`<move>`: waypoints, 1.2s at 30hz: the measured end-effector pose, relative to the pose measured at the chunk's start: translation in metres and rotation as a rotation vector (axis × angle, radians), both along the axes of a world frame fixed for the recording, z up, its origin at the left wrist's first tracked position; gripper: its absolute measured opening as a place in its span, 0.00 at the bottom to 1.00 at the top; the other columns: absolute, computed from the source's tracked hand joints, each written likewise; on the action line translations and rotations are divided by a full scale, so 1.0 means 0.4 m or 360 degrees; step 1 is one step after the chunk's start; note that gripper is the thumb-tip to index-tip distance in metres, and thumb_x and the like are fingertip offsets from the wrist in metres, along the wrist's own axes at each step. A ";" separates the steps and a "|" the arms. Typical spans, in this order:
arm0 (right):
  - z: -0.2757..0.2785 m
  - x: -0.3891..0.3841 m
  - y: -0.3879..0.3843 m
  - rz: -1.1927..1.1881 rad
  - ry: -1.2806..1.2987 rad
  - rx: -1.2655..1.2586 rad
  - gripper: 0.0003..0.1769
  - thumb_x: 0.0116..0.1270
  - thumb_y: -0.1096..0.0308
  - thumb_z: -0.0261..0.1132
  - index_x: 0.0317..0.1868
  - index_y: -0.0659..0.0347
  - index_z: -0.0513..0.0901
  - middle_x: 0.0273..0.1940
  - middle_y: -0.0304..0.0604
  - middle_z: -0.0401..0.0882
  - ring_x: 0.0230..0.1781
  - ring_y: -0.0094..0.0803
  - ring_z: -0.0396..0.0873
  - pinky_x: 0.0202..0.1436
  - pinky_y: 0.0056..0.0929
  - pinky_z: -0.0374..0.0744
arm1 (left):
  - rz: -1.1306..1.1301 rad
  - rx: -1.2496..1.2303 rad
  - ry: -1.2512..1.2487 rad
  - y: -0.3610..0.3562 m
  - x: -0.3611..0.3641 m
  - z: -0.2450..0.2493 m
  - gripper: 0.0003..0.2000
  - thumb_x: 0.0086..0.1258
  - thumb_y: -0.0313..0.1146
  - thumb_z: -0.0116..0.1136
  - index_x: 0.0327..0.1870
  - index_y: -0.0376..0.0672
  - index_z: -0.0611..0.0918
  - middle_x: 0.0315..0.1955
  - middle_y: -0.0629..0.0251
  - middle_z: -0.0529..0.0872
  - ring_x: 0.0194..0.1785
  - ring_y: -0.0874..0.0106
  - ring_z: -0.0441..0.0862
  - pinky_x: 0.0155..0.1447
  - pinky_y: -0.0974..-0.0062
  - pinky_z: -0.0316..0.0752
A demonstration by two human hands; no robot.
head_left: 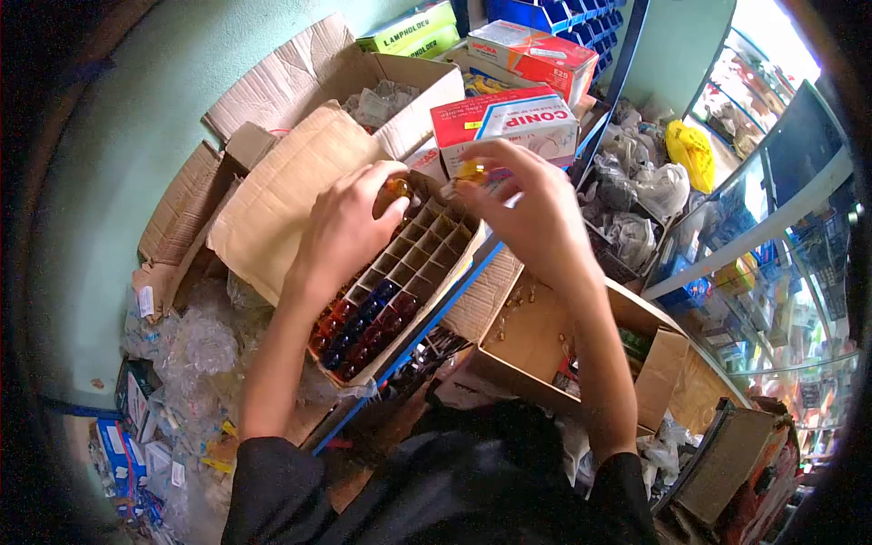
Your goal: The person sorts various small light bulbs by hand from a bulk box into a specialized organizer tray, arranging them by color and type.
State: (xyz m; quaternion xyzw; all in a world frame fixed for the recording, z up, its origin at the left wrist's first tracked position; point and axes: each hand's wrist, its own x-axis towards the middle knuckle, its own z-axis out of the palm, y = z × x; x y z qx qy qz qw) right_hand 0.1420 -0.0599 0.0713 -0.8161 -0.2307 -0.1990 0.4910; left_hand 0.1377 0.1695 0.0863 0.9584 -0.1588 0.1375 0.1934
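My left hand (350,222) has its fingers curled round a small amber light bulb (400,188) over the far end of a divided carton. My right hand (536,204) pinches a yellow light bulb (471,171) a little to the right, above the carton's far edge. Below both hands is the cardboard divider grid (422,247), with many bare cells in its middle. Red bulbs (336,318), dark blue bulbs (368,313) and dark red bulbs (391,322) fill the near cells. The carton's open flap (291,195) stands to the left.
A red and white CONIP box (504,127) stands just beyond the hands. An open carton (536,341) with small bulbs lies to the right, and a glass display case (763,263) is farther right. Plastic wrapping (195,354) heaps on the left. Green lampholder boxes (409,32) stand behind.
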 end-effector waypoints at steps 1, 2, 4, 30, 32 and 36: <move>-0.008 0.019 0.019 0.0043 -0.0025 -0.0008 0.15 0.65 0.68 0.71 0.51 0.59 0.84 0.47 0.53 0.87 0.44 0.53 0.87 0.49 0.45 0.84 | -0.0033 -0.0024 0.0008 0.000 0.002 -0.002 0.16 0.70 0.29 0.66 0.58 0.43 0.82 0.44 0.52 0.90 0.48 0.56 0.89 0.54 0.59 0.82; -0.018 0.036 0.037 0.0037 -0.0013 -0.0081 0.15 0.65 0.67 0.71 0.52 0.58 0.83 0.48 0.53 0.87 0.46 0.55 0.86 0.50 0.47 0.84 | -0.0066 -0.0046 0.0018 -0.001 0.000 -0.005 0.15 0.70 0.29 0.66 0.56 0.42 0.82 0.46 0.50 0.90 0.50 0.53 0.88 0.56 0.58 0.82; -0.043 0.058 0.068 -0.0003 0.0001 -0.0224 0.19 0.67 0.64 0.70 0.56 0.57 0.79 0.49 0.55 0.85 0.48 0.57 0.85 0.51 0.52 0.83 | -0.0113 -0.0038 -0.0007 -0.001 -0.004 -0.010 0.14 0.70 0.29 0.65 0.54 0.39 0.81 0.47 0.49 0.89 0.53 0.51 0.86 0.57 0.56 0.81; -0.121 0.076 0.147 -0.0222 -0.0401 -0.1067 0.11 0.70 0.67 0.64 0.50 0.61 0.83 0.42 0.47 0.85 0.47 0.46 0.87 0.46 0.43 0.87 | -0.0938 -0.0308 0.0098 -0.031 -0.311 0.063 0.15 0.61 0.23 0.70 0.50 0.43 0.87 0.36 0.64 0.89 0.38 0.63 0.87 0.44 0.65 0.79; -0.117 0.059 0.143 -0.0263 -0.0421 -0.0913 0.12 0.69 0.69 0.63 0.51 0.61 0.83 0.42 0.47 0.85 0.46 0.46 0.87 0.47 0.43 0.86 | -0.0980 -0.0336 0.0163 -0.043 -0.323 0.045 0.15 0.61 0.22 0.70 0.50 0.43 0.87 0.35 0.63 0.89 0.37 0.63 0.87 0.44 0.65 0.80; -0.077 -0.008 0.084 -0.0270 -0.0425 -0.0413 0.13 0.68 0.68 0.65 0.52 0.61 0.82 0.38 0.47 0.84 0.40 0.45 0.86 0.44 0.42 0.85 | -0.0916 -0.0557 0.0292 -0.090 -0.342 -0.011 0.14 0.62 0.20 0.70 0.49 0.41 0.87 0.34 0.60 0.89 0.36 0.61 0.88 0.43 0.64 0.80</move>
